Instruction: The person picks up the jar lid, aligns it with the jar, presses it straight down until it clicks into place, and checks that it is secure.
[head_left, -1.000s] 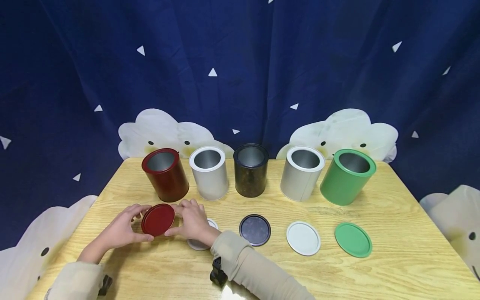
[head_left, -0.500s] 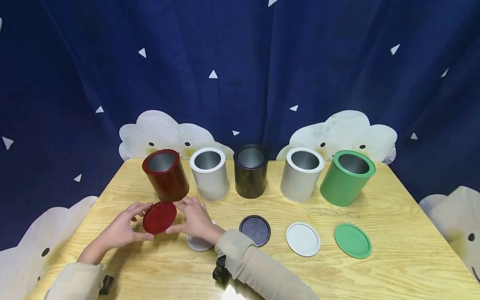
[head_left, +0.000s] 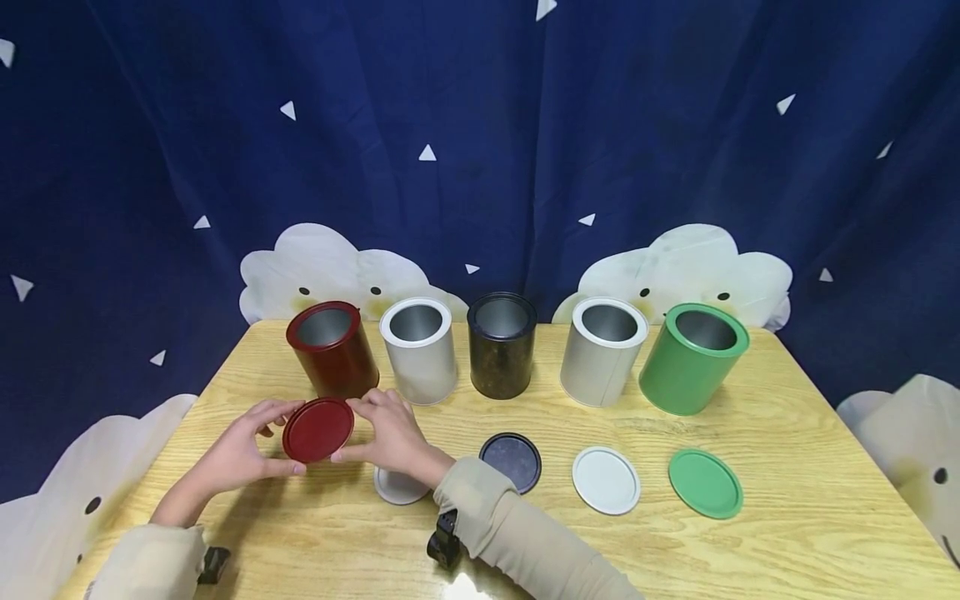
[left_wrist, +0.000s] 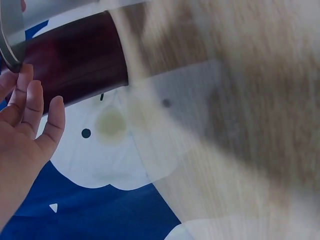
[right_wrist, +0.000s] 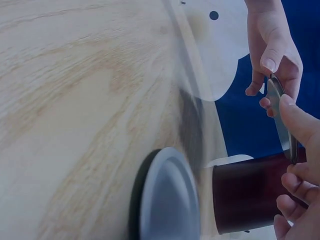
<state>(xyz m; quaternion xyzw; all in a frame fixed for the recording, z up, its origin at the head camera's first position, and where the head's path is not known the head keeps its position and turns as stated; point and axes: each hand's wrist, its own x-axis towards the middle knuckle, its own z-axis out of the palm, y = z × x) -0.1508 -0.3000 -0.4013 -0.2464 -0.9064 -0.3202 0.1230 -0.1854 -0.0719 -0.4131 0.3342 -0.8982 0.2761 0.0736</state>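
Both hands hold a dark red can lid (head_left: 318,430) by its edge, one from each side. My left hand (head_left: 243,450) has its fingertips and thumb at the lid's left rim. From the right, my right hand (head_left: 393,433) pinches it between thumb and fingers. The lid hangs over the table, and its grey underside (right_wrist: 278,117) shows in the right wrist view. Just behind it stands the open red can (head_left: 341,367). A pale lid (head_left: 397,487) lies on the table, partly hidden under the right wrist; the left wrist view catches only the edge of the red lid (left_wrist: 7,40).
Right of the red can, a white can (head_left: 429,375), a black can (head_left: 502,371), another white can (head_left: 596,375) and a green can (head_left: 684,383) stand open in a row. A black lid (head_left: 513,462), white lid (head_left: 606,481) and green lid (head_left: 707,483) lie in front.
The red lid has risen slightly and moved a little away from me, closer to the red can, with both hands around it. The cans and other lids stay put.
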